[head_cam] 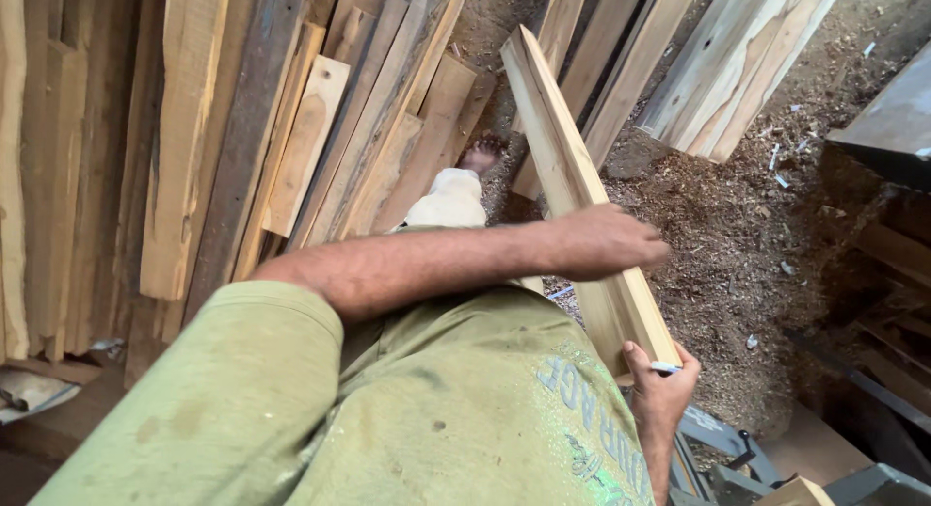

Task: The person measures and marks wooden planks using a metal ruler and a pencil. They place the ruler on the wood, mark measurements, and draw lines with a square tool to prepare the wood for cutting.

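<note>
I hold a long pale wooden plank (567,172) on edge, slanting from my waist up and away to the left. My left hand (601,239) reaches across my green shirt and grips the plank about midway along, fingers wrapped over its top edge. My right hand (661,385) holds the plank's near end from below, with a small white and blue pen (665,367) pinched between the fingers. My bare foot (482,153) and pale trouser leg (446,201) show beyond the plank on the floor.
Many rough boards (291,138) lean in a stack at the left and centre. More pale planks (737,60) lie at the top right. Sawdust (737,244) covers the floor. Grey metal machine parts (737,458) sit at the bottom right, with dark timber (892,128) at the right edge.
</note>
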